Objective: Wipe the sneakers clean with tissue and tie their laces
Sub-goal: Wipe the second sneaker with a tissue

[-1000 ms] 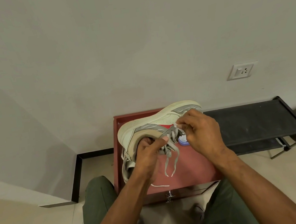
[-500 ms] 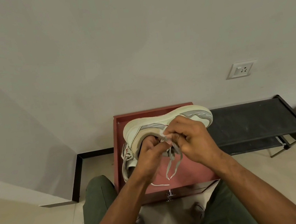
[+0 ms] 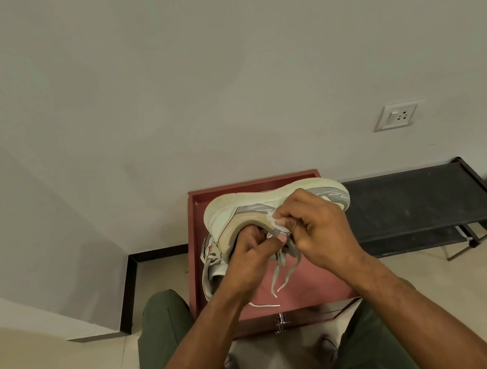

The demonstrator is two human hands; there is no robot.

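Gripping the cream sneaker point(image 3: 269, 201) inside its opening, the left hand point(image 3: 249, 253) is holding it above the red table point(image 3: 311, 287); at its 3 o'clock, the right hand point(image 3: 319, 230) is pinching tissue point(image 3: 276, 221) beside dangling laces point(image 3: 284, 268).

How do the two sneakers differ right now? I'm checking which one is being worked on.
The held sneaker is lifted on its side, sole toward the wall, gripped by the left hand while the right hand presses tissue to it. The second sneaker lies untouched on the red table, mostly hidden. Both look cream-white.
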